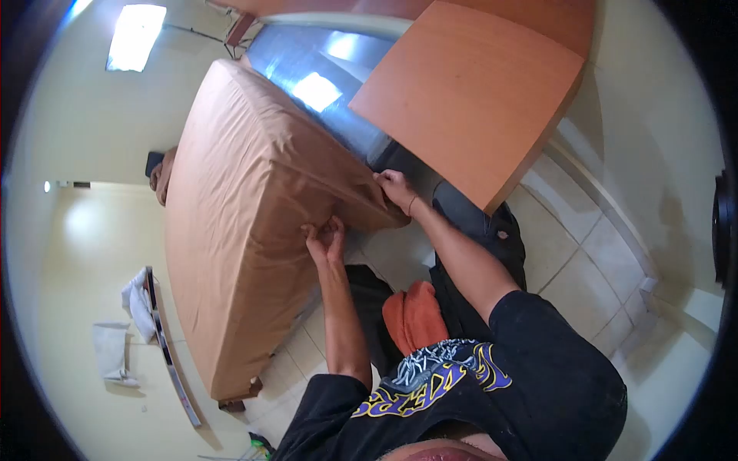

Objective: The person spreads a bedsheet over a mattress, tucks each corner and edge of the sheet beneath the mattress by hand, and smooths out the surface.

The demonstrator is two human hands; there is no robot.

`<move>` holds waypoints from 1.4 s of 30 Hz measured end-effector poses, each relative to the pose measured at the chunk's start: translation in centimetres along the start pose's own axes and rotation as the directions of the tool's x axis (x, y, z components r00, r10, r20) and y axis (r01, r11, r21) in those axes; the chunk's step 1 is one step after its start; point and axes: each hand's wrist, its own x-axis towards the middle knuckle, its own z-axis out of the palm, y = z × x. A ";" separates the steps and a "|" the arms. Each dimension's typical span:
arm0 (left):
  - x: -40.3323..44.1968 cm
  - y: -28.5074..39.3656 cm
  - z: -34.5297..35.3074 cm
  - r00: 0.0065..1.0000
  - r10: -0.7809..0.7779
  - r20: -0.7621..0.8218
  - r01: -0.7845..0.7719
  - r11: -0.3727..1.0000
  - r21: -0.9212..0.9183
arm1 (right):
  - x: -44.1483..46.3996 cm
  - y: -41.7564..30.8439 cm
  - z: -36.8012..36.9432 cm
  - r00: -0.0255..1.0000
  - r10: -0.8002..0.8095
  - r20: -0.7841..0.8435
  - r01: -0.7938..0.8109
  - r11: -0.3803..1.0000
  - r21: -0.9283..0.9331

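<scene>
A light brown fitted cover point(223, 223) is stretched over a large mattress-like block, with creases near its right corner. My left hand point(326, 240) is at the block's near side, its fingers curled and pinched on the cover. Farther right, my right hand point(393, 188) grips the edge of the same cover at the corner, beside a dark gap. The fabric sags in folds between the two hands. An orange cloth point(415, 316) hangs at my waist.
A wooden panel point(469, 100) juts out at the upper right, beside a shiny blue surface point(361, 131). Pale floor tiles point(565, 207) lie at the right. White pillows point(115, 353) and a dark narrow strip point(173, 346) are at the left.
</scene>
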 end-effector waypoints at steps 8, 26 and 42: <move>-1.3 3.2 2.5 0.997 -0.017 -0.078 0.030 0.986 0.162 | -2.3 3.3 7.2 0.818 -0.556 0.150 0.559 0.705 -0.436; -2.1 0.3 -0.3 0.986 -0.153 -0.070 0.157 0.986 0.059 | -0.7 -0.2 4.6 0.932 0.356 0.060 -0.296 0.655 0.695; -5.2 -1.7 -4.1 0.993 0.075 -0.095 -0.012 0.842 0.540 | -2.5 0.8 1.6 0.991 0.067 0.118 0.027 0.755 -0.655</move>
